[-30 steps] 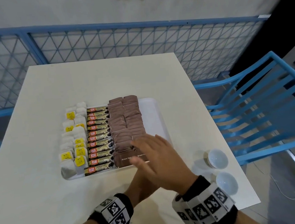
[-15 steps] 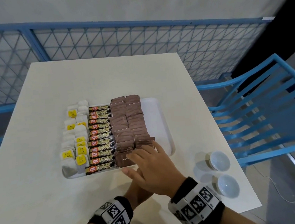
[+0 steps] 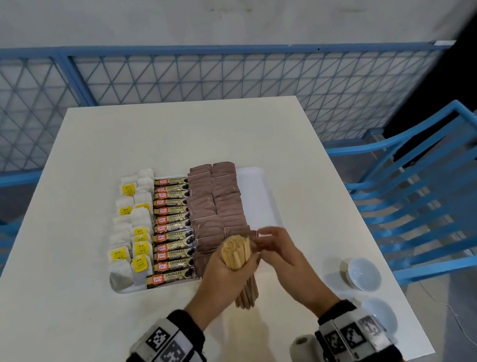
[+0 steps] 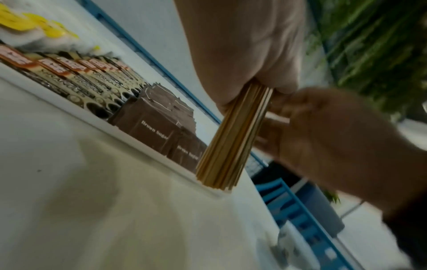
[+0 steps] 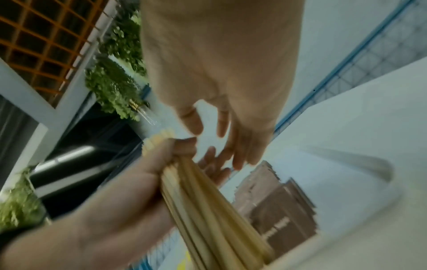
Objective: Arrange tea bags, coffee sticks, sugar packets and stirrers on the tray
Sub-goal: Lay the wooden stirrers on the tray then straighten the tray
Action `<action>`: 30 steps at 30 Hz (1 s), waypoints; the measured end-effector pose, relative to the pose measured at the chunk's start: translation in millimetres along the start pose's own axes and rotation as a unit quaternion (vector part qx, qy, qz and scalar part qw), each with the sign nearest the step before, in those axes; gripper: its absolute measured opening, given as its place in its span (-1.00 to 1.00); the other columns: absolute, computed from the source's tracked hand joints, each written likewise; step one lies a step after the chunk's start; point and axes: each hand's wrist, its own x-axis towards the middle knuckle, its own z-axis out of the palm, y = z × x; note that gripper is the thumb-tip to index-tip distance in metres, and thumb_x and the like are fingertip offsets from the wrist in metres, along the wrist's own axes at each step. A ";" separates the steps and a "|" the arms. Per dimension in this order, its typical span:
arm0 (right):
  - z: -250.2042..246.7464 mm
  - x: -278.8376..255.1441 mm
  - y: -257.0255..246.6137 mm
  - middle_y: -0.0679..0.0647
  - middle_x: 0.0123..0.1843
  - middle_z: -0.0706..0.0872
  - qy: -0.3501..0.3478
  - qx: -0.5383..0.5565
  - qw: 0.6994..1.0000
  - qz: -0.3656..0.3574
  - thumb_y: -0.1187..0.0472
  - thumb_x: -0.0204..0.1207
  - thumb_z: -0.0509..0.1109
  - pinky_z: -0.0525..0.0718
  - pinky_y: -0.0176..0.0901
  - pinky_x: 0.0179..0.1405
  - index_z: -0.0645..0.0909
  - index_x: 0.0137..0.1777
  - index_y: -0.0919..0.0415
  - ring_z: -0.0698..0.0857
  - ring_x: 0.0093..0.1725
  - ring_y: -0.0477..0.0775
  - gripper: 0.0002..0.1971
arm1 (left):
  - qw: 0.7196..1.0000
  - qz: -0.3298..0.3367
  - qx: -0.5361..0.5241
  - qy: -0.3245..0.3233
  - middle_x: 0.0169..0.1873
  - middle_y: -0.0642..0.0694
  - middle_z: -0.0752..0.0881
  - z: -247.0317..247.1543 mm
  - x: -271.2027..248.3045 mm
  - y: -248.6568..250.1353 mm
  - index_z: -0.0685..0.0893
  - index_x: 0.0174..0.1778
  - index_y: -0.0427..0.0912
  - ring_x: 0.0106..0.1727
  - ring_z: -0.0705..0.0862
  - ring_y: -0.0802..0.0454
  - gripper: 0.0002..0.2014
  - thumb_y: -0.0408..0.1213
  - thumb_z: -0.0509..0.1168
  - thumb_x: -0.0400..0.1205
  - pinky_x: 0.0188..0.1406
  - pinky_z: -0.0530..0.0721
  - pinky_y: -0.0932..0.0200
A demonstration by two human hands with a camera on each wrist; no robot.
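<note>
Head view: left hand [image 3: 225, 271] has fingers wrapped round a bundle of wooden stirrers [image 3: 235, 252], held upright above the table's near edge, at the tray's [image 3: 256, 185] near side. Right hand [image 3: 281, 252] just beside the bundle's top, fingers loosely spread; contact with the sticks cannot be told here. Tray carries tea bags [image 3: 134, 236] along its left edge, then coffee sticks [image 3: 173, 229], then sugar packets [image 3: 216, 206]; a bare strip remains along its right edge. Two small bowls [image 3: 363, 273] stand near the table's right edge.

Left wrist view: bundle [image 4: 233, 138] fans slightly toward its lower end, which looks to rest about on the tray's near rim. Palm and fingers closed round its upper part.

Right wrist view: right fingers [image 5: 240, 144] apart, tips near the left hand's fingers, holding nothing.

Judgement: stirrers light, stiff, smooth, prone to slide out and scatter if grip loosens. Best held mid-length, both hands, and laid flat on the bare strip.
</note>
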 end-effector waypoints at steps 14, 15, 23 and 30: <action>39.6 18.4 3.5 0.42 -0.34 0.60 -0.077 -0.024 0.996 -0.047 0.40 0.37 0.25 0.61 0.10 -0.47 0.51 -0.03 0.34 0.59 -0.45 0.27 -0.83 | 0.994 0.069 0.086 0.003 0.60 0.05 0.21 -19.6 9.0 18.3 0.34 0.34 0.57 0.66 -0.03 0.14 -0.36 0.23 0.38 0.33 0.59 0.13 -0.22; 41.1 18.5 5.9 0.41 -0.36 0.60 -0.075 -0.026 0.996 -0.042 0.39 0.37 0.24 0.61 0.11 -0.46 0.52 -0.06 0.33 0.59 -0.44 0.25 -0.84 | 0.992 0.067 0.102 0.010 0.62 0.07 0.15 -20.1 9.5 20.1 0.32 0.33 0.59 0.66 -0.06 0.13 -0.33 0.30 0.37 0.28 0.59 0.09 -0.25; 46.6 31.3 5.8 -0.11 -0.36 0.70 0.019 -0.032 0.997 -0.067 0.15 0.30 0.33 0.62 -0.30 -0.34 0.59 -0.19 0.13 0.66 -0.35 -0.17 -0.89 | 0.998 -0.029 -0.009 -0.054 0.10 -0.03 0.71 -29.7 13.0 29.9 0.54 0.17 0.17 -0.01 0.69 0.37 -0.77 -0.09 0.30 0.61 -0.02 0.63 0.39; 64.9 40.9 -13.6 -0.11 -0.33 0.74 0.126 0.004 0.986 -0.109 0.11 0.32 0.49 0.66 -0.32 -0.25 0.68 -0.22 0.08 0.72 -0.26 -0.14 -0.91 | 0.902 -0.288 -0.321 -0.036 0.01 -0.27 0.76 -50.0 14.2 14.1 0.64 0.29 -0.36 -0.16 0.78 -0.18 -0.33 0.19 -0.02 0.67 -0.13 0.76 -0.04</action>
